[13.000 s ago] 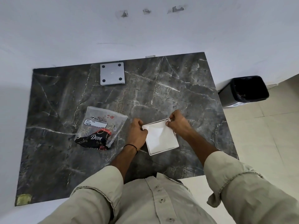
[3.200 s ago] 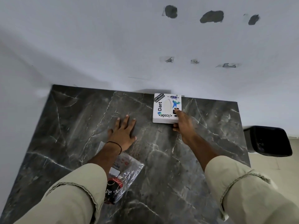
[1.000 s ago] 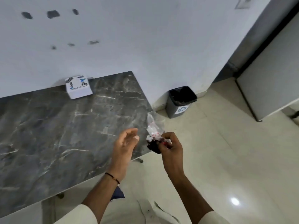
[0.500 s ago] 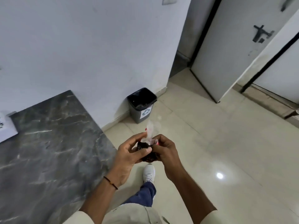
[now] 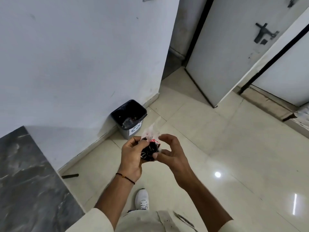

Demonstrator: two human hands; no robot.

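Floor (image 5: 217, 131) beyond left grip (image 5: 132, 156): bin (image 5: 125, 134), contents blurred. That grip clenches a half-hidden wrapper (image 5: 150, 150); right grip (image 5: 172, 154) spread, thumb touching it.

On my feed I see cream sleeves (image 5: 100, 217) rolled up, a cream shirt (image 5: 147, 222), 1 thin black thread band (image 5: 125, 177) behind the left hand (image 5: 132, 154), and 1 white laced sneaker (image 5: 142, 199).
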